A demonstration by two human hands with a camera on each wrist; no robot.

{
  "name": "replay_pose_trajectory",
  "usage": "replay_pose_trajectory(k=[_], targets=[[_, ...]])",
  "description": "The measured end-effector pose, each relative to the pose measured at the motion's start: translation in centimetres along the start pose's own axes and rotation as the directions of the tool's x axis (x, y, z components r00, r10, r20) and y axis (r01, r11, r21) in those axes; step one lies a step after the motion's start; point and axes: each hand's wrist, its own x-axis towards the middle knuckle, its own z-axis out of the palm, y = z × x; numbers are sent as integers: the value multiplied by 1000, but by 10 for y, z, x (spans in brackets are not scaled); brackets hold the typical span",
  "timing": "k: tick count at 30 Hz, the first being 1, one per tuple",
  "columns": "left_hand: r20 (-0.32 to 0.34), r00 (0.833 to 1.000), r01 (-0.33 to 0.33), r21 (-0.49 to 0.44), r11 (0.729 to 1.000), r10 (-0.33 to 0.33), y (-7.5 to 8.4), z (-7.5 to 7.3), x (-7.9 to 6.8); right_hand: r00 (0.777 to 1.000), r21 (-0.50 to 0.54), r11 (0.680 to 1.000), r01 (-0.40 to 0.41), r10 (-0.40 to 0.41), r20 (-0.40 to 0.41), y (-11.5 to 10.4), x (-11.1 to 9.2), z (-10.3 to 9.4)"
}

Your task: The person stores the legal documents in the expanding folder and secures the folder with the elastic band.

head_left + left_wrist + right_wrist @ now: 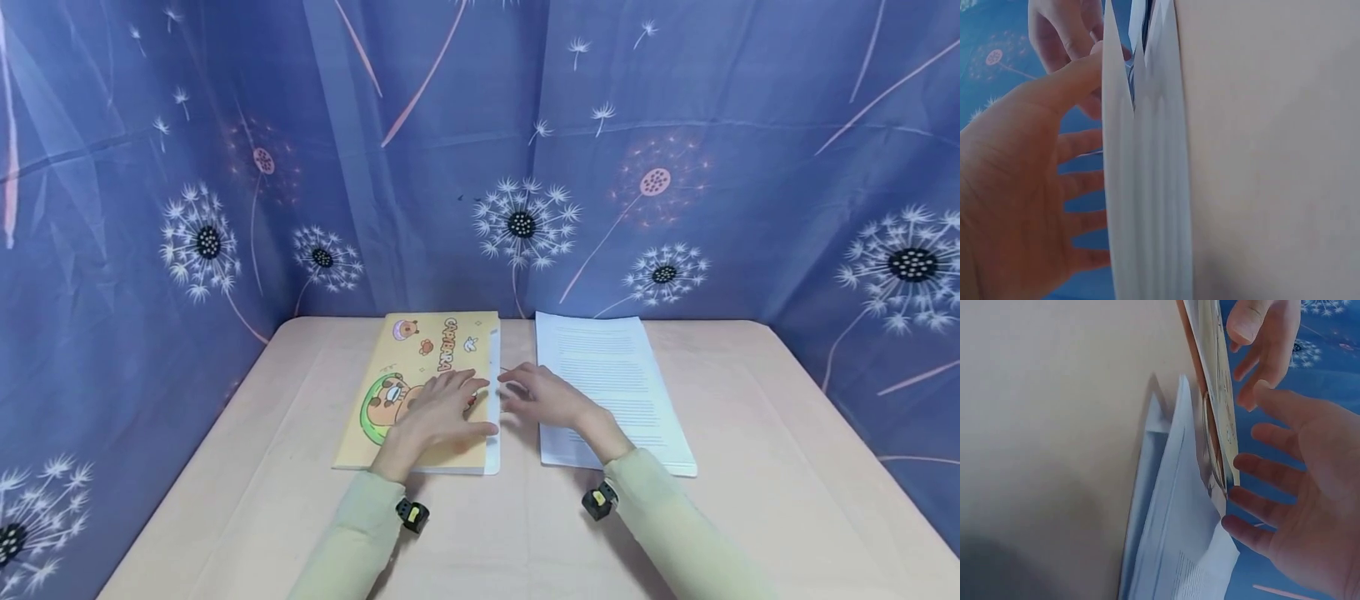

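Observation:
A yellow expanding file folder (408, 354) with a cartoon capybara cover lies left of the middle of the table. My left hand (442, 412) is over its cover, fingers spread towards its right edge. In the left wrist view, the folder's pale pleated side (1147, 187) stands between that camera and the fingers. Just right of the folder's edge is my right hand (551, 398), its fingers loosely bent and nothing held. Its forearm side passes over a stack of printed paper (611, 375). A thin elastic cord (1205, 437) shows at the folder's edge in the right wrist view.
The table (750, 433) has a pale pink cover. Blue dandelion-print curtains (450, 167) hang behind it and along both sides. A narrow strip of table separates the folder from the paper stack. Each wrist wears a small black camera (412, 515).

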Motion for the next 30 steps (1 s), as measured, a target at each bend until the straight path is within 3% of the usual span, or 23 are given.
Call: replay_pose_trajectory(k=[11,19,30], targets=[[35,999,-18,6,1000,18,3,2,-2,999,-132,990,-48,50,14,-2,8,13],[96,995,-11,0,1000,11,8,1,-4,996,-170,982,-87,92,21,-6,7,16],[117,993,4,17,1000,-6,13,2,-3,992,-183,976,-115,122,24,-7,7,21]])
